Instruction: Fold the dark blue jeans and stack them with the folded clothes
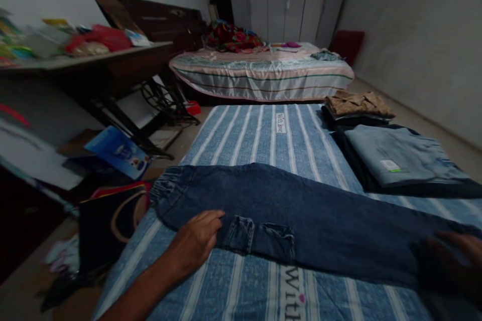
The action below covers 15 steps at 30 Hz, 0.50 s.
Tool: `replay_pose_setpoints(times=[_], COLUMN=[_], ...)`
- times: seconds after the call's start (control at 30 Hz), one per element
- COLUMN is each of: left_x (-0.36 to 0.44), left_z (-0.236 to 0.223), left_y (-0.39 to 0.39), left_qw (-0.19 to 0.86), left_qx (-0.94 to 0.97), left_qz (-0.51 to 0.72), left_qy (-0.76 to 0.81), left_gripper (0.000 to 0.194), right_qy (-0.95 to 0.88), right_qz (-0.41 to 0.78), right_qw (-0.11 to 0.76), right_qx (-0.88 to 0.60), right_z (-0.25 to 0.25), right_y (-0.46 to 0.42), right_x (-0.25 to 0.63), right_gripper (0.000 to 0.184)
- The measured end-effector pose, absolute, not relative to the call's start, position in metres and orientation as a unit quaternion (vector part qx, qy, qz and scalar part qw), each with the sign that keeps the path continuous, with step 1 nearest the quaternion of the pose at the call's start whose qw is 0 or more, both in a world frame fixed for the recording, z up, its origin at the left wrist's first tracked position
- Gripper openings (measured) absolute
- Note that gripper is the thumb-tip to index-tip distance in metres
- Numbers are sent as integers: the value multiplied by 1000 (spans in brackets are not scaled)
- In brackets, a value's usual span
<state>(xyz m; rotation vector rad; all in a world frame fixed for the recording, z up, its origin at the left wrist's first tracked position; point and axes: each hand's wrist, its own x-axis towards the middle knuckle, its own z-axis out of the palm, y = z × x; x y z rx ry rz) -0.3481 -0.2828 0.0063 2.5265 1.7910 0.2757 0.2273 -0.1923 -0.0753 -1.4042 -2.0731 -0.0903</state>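
Jeans [331,220]: dark denim, gathered waistband, laid flat between both hands' fingers
Left hand [199,235]: fingers bent on the near edge; pinch unclear
Right hand [457,251]: blurred at the leg end; grip unclear
Striped sheet [241,135]: blue-white cloth, under the jeans
Folded clothes [399,153]: soft pale denim over dark, beyond right fingers
Far bed [259,80]: rumpled cover, well beyond both
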Motion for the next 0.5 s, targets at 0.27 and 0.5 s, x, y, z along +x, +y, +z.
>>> replay_pose_setpoints(times=[0.27,0.5], left_x=[-326,-298], left_z=[17,-1], left_y=[-233,-166], left_qw=[30,83], left_qx=[800,788], left_qz=[100,89], left_qy=[591,604], left_gripper=[21,32], right_qy=[-878,-874], right_qz=[-35,-23], right_qw=[268,271], right_qx=[-395,-404], right_z=[-59,-68], right_y=[-199,-206], right_x=[68,67], right_gripper=[24,24])
